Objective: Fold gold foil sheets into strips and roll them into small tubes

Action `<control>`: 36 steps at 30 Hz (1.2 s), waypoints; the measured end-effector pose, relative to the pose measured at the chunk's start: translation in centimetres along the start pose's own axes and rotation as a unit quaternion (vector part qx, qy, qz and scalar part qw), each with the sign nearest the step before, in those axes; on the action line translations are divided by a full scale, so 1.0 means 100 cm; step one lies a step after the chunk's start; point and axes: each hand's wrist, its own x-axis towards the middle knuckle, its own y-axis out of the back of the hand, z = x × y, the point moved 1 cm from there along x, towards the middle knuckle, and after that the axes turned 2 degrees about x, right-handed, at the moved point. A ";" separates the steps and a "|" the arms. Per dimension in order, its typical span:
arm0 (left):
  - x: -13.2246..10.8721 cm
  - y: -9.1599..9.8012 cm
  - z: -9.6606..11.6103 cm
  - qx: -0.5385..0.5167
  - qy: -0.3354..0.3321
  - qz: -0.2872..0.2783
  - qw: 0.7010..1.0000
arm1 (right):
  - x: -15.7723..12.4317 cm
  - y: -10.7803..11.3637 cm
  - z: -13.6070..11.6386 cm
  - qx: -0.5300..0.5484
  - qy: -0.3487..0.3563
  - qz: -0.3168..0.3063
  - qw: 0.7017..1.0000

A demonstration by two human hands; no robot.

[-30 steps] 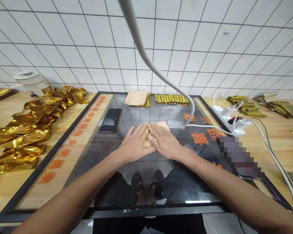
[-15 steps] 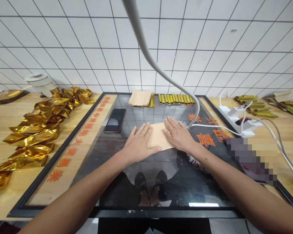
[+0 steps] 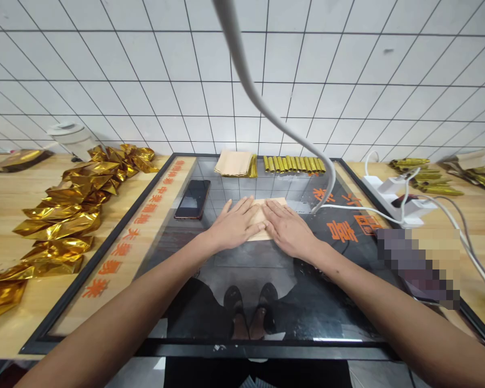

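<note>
A tan paper sheet [image 3: 259, 233] lies on the dark glass panel [image 3: 226, 264] in front of me. My left hand [image 3: 235, 223] rests flat on its left part, fingers stretched out. On its right part lies my right hand [image 3: 285, 226], also flat with fingers extended. The two hands nearly meet over the middle of the sheet and cover much of it. Behind them stand a stack of tan and gold paper sheets [image 3: 233, 163] and a row of small gold rolls [image 3: 294, 164].
A phone [image 3: 192, 199] lies left of my hands. Folded gold foil pieces [image 3: 68, 210] spread over the wooden table at left. A grey flexible tube [image 3: 267, 110] arches down from above, just beyond my right hand. A white power strip [image 3: 390, 194] with cables sits at right.
My hands have drawn closer together over the tan sheet, the right one sliding left and slightly nearer me. More of the sheet is covered now.
</note>
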 end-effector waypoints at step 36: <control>-0.009 -0.001 0.024 0.007 0.017 -0.007 1.000 | -0.005 0.007 -0.002 -0.076 -0.063 0.037 0.994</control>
